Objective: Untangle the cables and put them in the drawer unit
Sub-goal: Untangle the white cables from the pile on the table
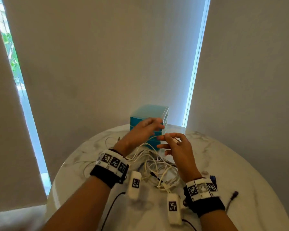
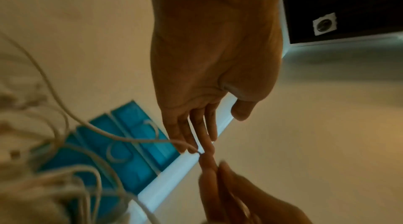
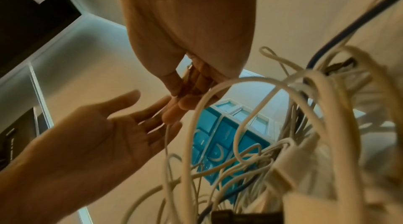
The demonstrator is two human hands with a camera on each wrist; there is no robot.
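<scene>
A tangle of white cables [image 1: 158,165] lies mid-table in front of a blue drawer unit [image 1: 149,112] whose drawers look closed. My right hand [image 1: 167,139] is raised above the pile and pinches one thin white cable [image 1: 153,137] near its connector. In the right wrist view its fingers [image 3: 191,86] are curled on that cable. My left hand [image 1: 154,125] hovers just left of it, in front of the drawer unit. Its palm is flat and its fingers [image 2: 196,134] straight, the tips touching the same cable [image 2: 135,140] close to my right fingertips [image 2: 209,172].
The round marble table [image 1: 240,172] stands against a wall with blinds. A black cable [image 1: 112,207] runs along the near edge. A black plug [image 1: 234,195] and a blue cable end [image 1: 213,178] lie at the right, and loose white strands [image 1: 83,162] spread to the left.
</scene>
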